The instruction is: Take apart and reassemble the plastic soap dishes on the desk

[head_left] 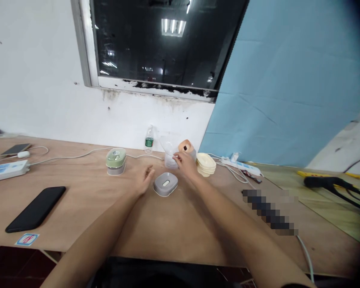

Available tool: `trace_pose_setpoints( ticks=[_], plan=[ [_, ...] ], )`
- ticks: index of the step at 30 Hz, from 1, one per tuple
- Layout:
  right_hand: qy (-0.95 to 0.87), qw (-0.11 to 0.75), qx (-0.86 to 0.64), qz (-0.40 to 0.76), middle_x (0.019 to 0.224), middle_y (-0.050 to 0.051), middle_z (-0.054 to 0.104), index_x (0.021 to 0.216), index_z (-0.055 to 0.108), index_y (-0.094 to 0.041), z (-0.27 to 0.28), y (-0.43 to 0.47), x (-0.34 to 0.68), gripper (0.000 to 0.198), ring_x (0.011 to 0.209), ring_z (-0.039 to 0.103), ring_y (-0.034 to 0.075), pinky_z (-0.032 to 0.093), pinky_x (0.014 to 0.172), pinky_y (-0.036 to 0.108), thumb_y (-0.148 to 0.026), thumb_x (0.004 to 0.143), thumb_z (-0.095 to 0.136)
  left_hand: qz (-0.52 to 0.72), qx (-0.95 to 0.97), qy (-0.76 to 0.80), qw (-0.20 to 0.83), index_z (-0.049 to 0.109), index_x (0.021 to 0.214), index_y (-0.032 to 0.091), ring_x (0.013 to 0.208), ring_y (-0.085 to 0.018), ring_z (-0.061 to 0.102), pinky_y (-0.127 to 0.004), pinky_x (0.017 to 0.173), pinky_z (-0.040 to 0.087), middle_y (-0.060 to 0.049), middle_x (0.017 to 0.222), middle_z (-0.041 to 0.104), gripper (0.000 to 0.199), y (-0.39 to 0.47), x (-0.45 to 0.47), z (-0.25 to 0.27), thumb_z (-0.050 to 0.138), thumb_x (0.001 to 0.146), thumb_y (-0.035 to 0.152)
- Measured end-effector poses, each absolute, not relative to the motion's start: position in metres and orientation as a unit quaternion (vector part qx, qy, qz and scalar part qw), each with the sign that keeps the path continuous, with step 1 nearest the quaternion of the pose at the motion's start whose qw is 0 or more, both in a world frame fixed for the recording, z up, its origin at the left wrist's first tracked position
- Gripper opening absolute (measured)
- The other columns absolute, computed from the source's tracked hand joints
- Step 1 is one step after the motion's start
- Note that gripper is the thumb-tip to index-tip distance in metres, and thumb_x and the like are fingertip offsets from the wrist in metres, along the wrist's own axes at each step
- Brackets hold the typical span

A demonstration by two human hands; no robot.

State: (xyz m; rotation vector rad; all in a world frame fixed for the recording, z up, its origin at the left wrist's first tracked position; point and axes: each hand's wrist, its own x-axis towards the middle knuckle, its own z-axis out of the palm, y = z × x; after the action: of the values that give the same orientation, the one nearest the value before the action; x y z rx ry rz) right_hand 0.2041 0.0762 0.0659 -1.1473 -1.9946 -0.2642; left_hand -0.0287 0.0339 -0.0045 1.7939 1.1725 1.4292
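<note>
My left hand [145, 179] rests over the table with its fingers apart and nothing in them. Just right of it lies a grey oval lid-like part [165, 185] with a pale slot in its middle. My right hand [185, 163] reaches farther, its fingertips pinched at the edge of a clear plastic cup [170, 161]. Behind that hand leans an orange piece [185, 146] with a dark square hole. A stack of cream oval parts [206, 163] stands to its right. Left of my left hand sits a green-topped oval stack [116, 160] with a grey base.
A small water bottle [149, 140] stands by the wall. A black phone [36, 209] lies at left, near a white power strip [7, 171]. Another power strip [241, 165] and cables lie at right. A blurred-out dark object [270, 212] lies nearer.
</note>
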Motion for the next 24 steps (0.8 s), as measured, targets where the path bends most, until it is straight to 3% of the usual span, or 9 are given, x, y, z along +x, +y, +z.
trace_pose_setpoints(
  ticks=[3,6,10,14,17,21,24],
  plan=[
    [-0.772,0.354,-0.515,-0.114,0.094,0.008,0.067,0.105,0.065,-0.018,0.079,0.107,0.206,0.022,0.088,0.059,0.021,0.042,0.075,0.03,-0.026,0.088,0.055,0.406,0.798,0.414,0.163,0.056,0.125,0.016,0.112,-0.026,0.055,-0.041,0.1,0.04,-0.012,0.122,0.06,0.062,0.025,-0.025,-0.006,0.048,0.084,0.063],
    [-0.756,0.298,-0.571,-0.116,0.103,0.009,0.068,0.11,0.065,-0.02,0.082,0.125,0.205,0.027,0.095,0.059,0.023,0.042,0.075,0.03,-0.025,0.086,0.056,0.307,0.857,0.395,0.123,0.047,0.136,0.019,0.124,-0.03,0.047,-0.043,0.105,0.035,-0.014,0.137,0.049,0.078,0.017,-0.021,-0.004,0.053,0.077,0.07],
    [-0.745,0.234,-0.617,-0.099,0.102,0.008,0.07,0.11,0.067,-0.024,0.079,0.128,0.201,0.028,0.095,0.061,0.025,0.042,0.073,0.031,-0.028,0.084,0.056,0.232,0.881,0.398,0.113,0.037,0.143,0.02,0.131,-0.034,0.039,-0.045,0.108,0.032,-0.015,0.147,0.036,0.094,0.012,-0.017,-0.001,0.056,0.07,0.076],
    [-0.74,0.208,-0.634,-0.08,0.102,0.01,0.07,0.112,0.067,-0.023,0.079,0.121,0.199,0.031,0.093,0.062,0.025,0.043,0.075,0.032,-0.033,0.084,0.057,0.204,0.881,0.414,0.108,0.041,0.14,0.02,0.13,-0.033,0.041,-0.045,0.106,0.035,-0.015,0.148,0.034,0.085,0.012,-0.016,-0.002,0.057,0.073,0.07],
    [-0.74,0.249,-0.621,-0.074,0.096,0.009,0.07,0.12,0.062,-0.022,0.074,0.108,0.199,0.038,0.089,0.062,0.024,0.044,0.075,0.032,-0.035,0.085,0.056,0.196,0.876,0.428,0.105,0.046,0.137,0.02,0.128,-0.034,0.043,-0.049,0.105,0.035,-0.016,0.146,0.036,0.076,0.012,-0.016,-0.003,0.056,0.076,0.066],
    [-0.739,0.366,-0.563,-0.048,0.083,0.004,0.068,0.12,0.06,-0.022,0.041,0.071,0.201,0.036,0.079,0.062,0.021,0.046,0.074,0.03,-0.034,0.088,0.049,0.235,0.857,0.444,0.114,0.051,0.131,0.021,0.123,-0.034,0.049,-0.047,0.103,0.037,-0.014,0.141,0.044,0.072,0.017,-0.018,-0.006,0.062,0.073,0.063],
    [-0.782,0.39,-0.486,-0.003,0.093,0.005,0.068,0.118,0.06,-0.02,0.01,0.04,0.208,0.035,0.079,0.061,0.018,0.047,0.077,0.03,-0.026,0.088,0.045,0.305,0.827,0.453,0.131,0.058,0.123,0.02,0.114,-0.031,0.055,-0.041,0.098,0.042,-0.011,0.133,0.052,0.067,0.021,-0.02,-0.008,0.067,0.07,0.06]
  ],
)
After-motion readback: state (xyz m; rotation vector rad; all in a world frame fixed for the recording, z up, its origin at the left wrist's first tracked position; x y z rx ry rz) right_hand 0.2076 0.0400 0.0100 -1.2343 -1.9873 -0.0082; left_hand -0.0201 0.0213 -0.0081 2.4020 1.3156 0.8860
